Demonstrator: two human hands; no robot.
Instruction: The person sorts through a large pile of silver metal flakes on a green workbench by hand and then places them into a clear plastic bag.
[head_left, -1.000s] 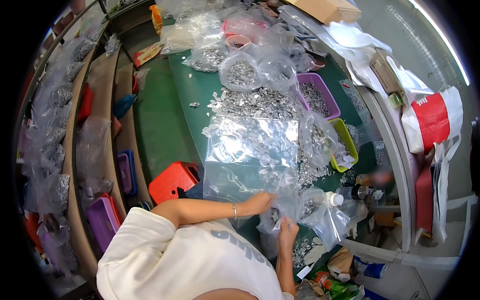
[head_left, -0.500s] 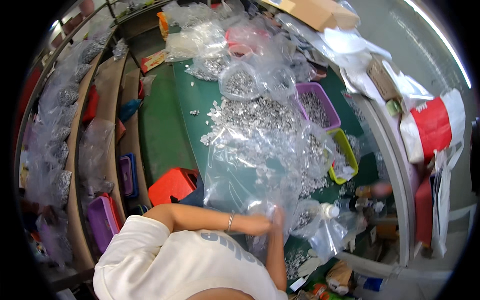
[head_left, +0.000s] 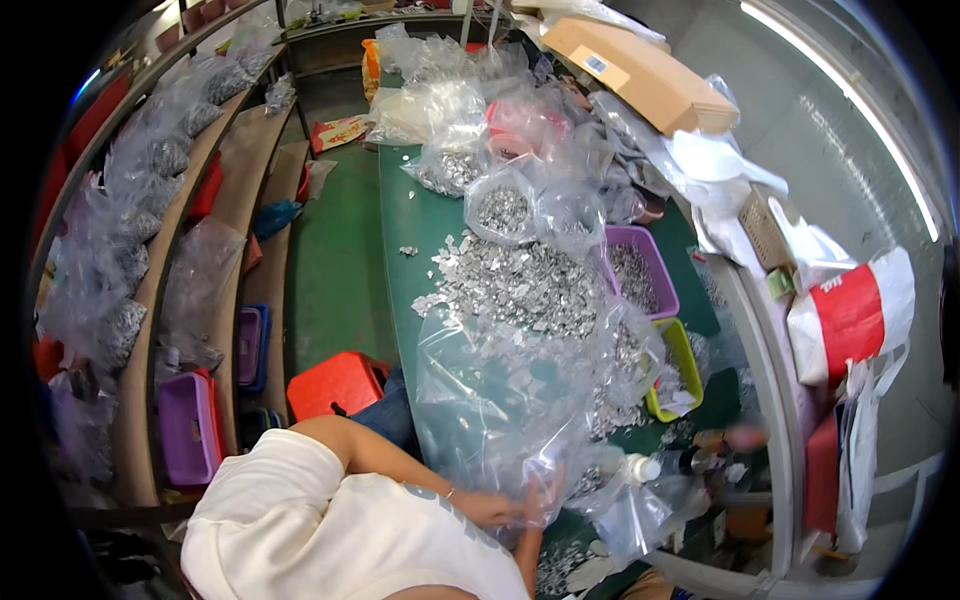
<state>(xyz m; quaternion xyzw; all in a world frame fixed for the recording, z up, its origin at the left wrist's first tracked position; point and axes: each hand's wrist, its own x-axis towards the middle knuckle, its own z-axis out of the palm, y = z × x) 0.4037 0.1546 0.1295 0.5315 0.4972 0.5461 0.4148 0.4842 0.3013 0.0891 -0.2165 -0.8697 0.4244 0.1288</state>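
Note:
A large clear plastic bag (head_left: pixel 465 375) lies across the green table toward me, its near end gathered at my hands. My left hand (head_left: pixel 492 508), with a bracelet at the wrist, is closed at that gathered end. Beside it, my right hand (head_left: pixel 541 497) is closed on the same plastic, and the glossy film partly covers its fingers. Just beyond the bag spreads a heap of small silvery metal pieces (head_left: pixel 525 280). An open clear bag (head_left: pixel 502 207) of similar pieces stands at the heap's far side.
Right of the heap stand a purple basket (head_left: pixel 672 290) and a yellow-green basket (head_left: pixel 690 370). A white-capped bottle (head_left: pixel 643 467) lies near my right hand. Shelves with filled bags (head_left: pixel 125 330) line the left, and a red stool (head_left: pixel 335 385) stands beside the table. A cardboard box (head_left: pixel 650 75) sits far right.
My view has shifted, so the table things appear lower. Both hands have moved slightly nearer to me, still together at the bag's gathered end.

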